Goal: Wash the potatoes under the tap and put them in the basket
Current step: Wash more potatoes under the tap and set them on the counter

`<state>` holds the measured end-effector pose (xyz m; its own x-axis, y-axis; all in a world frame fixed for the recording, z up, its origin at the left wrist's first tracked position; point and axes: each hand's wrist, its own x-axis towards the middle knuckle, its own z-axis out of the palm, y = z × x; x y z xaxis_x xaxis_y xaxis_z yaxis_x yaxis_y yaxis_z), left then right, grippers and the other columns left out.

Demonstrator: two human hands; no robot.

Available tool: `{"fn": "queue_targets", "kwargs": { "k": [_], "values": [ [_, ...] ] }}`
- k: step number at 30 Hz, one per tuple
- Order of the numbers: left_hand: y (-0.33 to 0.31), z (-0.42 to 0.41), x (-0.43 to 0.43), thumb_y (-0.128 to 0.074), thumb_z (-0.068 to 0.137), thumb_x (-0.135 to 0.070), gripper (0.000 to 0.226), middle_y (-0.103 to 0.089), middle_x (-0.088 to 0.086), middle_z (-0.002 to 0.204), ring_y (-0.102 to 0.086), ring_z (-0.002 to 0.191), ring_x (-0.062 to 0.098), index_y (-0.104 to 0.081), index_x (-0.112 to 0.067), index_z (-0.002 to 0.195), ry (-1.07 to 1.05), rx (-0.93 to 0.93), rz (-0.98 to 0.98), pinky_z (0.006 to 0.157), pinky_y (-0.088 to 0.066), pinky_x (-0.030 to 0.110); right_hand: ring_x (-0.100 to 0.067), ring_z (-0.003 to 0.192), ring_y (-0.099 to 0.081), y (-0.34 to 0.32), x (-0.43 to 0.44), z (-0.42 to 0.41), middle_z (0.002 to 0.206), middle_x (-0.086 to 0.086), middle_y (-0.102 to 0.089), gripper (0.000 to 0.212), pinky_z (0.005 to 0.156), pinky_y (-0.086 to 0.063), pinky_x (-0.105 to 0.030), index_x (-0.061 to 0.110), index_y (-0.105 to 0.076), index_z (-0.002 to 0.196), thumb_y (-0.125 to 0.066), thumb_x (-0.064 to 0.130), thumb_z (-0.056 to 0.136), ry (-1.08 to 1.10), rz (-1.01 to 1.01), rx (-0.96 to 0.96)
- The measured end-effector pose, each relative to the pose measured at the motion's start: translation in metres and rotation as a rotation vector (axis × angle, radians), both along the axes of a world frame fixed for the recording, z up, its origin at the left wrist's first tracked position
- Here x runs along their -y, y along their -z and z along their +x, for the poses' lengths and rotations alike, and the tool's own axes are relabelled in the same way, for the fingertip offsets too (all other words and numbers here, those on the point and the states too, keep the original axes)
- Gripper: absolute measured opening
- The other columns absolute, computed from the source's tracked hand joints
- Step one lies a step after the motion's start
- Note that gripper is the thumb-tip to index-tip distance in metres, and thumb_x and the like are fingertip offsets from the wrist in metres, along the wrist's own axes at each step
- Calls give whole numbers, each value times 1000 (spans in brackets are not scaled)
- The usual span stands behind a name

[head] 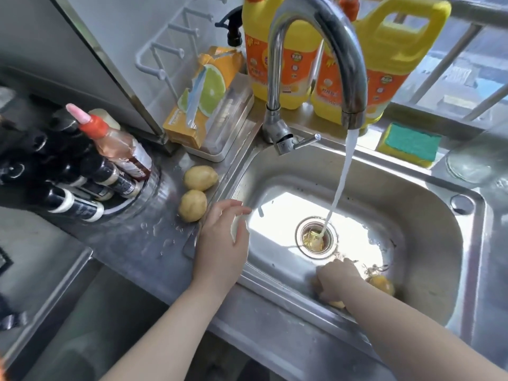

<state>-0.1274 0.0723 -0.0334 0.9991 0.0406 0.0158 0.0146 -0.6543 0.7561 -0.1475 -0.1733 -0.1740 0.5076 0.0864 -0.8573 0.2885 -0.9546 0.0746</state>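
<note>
We are finding our right hand [336,279] gripping a wet yellow potato [337,304], lower centre, in the stainless steel sink [412,204]; our left hand [222,237] is hovering, fingers relaxed.

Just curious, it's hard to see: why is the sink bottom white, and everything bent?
Head view: daylight glares off the sink floor beside the drain, washing it out; the wide-angle lens bows the tap and counter edge; right hand gripping a potato looks soft.
</note>
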Motion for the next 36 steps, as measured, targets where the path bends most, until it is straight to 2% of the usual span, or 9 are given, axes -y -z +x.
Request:
{"fn": "queue_targets", "kwargs": {
  "k": [4,11,16,18,20,23,28,32,36],
  "values": [
    [-3,0,0,-57,95,-4,27,-56,-19,114,-52,111,-8,-71,-26,101,51,-6,-13,92,-38,7,-25,110,-64,0,0,3,115,-3,-71,32,86,-38,-29,22,-71,110,-70,35,81,98,37,14],
    [-3,4,19,-55,96,-3,30,-61,-17,111,-55,104,-7,-69,-29,100,134,-84,-98,88,-39,6,-21,86,-69,-18,3,7,90,-1,-73,27,70,-55,-29,19,-73,86,-65,35,66,360,207,14],
    [1,14,54,-54,100,-16,24,-62,-13,122,-58,100,-5,-64,-32,115,150,-497,-241,82,-43,5,0,61,-65,-93,11,30,64,7,-71,15,61,-49,-14,11,-69,76,-80,19,81,957,864,131],
    [1,19,72,-52,103,-27,25,-59,-7,130,-58,110,6,-58,-31,126,98,-671,-415,97,-51,26,-11,79,-74,-120,15,39,79,-2,-78,20,81,-56,-23,9,-76,85,-82,28,82,1127,1092,127],
    [-8,21,90,-46,105,-38,25,-61,-4,127,-58,115,14,-57,-33,127,74,-805,-652,101,-52,43,-34,100,-73,-131,16,45,103,-17,-77,48,98,-57,-45,10,-76,103,-84,46,73,1262,1189,164],
    [-17,27,109,-42,106,-42,36,-69,8,122,-62,116,27,-65,-25,127,36,-891,-993,98,-52,49,-32,96,-73,-145,12,50,108,-17,-74,58,97,-55,-57,11,-66,119,-77,51,78,1366,1280,235],
    [-29,39,129,-39,108,-35,43,-69,22,122,-65,117,36,-62,-5,130,-110,-968,-1237,98,-54,51,-16,108,-67,-158,7,45,110,5,-72,55,103,-51,-49,40,-62,112,-47,78,75,1285,1193,441],
    [-41,53,129,-49,105,-30,38,-72,25,112,-70,107,34,-66,3,117,-228,-975,-1253,88,-60,46,-13,114,-63,-172,6,44,114,8,-70,21,106,-47,-39,39,-62,105,-44,49,103,1215,1170,545],
    [-46,60,125,-49,105,-33,42,-72,22,116,-68,111,32,-65,2,121,-195,-980,-1227,94,-57,45,-9,113,-64,-173,5,49,119,6,-70,24,98,-50,-27,30,-63,124,-58,37,101,1307,1278,494]
  ]
}}
